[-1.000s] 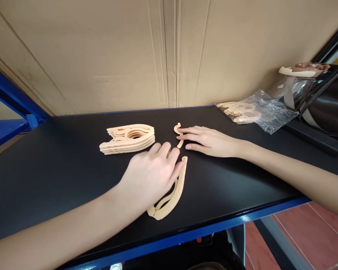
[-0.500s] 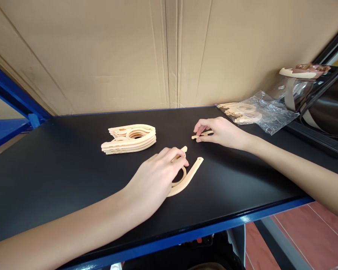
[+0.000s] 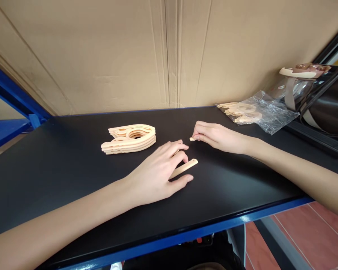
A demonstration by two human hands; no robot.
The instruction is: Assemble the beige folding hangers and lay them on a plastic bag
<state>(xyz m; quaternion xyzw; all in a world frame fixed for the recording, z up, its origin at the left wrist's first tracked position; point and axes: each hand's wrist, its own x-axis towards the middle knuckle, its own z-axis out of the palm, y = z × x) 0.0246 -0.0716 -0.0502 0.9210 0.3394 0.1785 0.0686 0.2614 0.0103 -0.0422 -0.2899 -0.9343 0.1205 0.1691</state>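
Note:
My left hand [image 3: 160, 170] lies over a beige folding hanger [image 3: 186, 167] on the black tabletop, its fingers spread and its thumb off to the near side. One straight arm with a small hole at its tip sticks out past the fingers; most of the rest is hidden under the hand. To the right and farther back, my right hand [image 3: 211, 135] pinches a small beige hanger piece [image 3: 192, 139] between thumb and fingertips, only its end showing. Beyond my left hand, a neat stack of several folded beige hangers [image 3: 142, 144] stands apart from both hands.
A clear plastic bag [image 3: 276, 114] with more beige pieces lies at the back right. Beside it sits a dark brown bag [image 3: 329, 101]. Cardboard [image 3: 115, 56] walls off the back. A blue edge [image 3: 171, 243] runs along the tabletop's front.
My left hand has spread its thumb and fingers, and the hanger beneath has turned and shifted closer under it. My right hand has closed more tightly around the small piece, moving slightly left.

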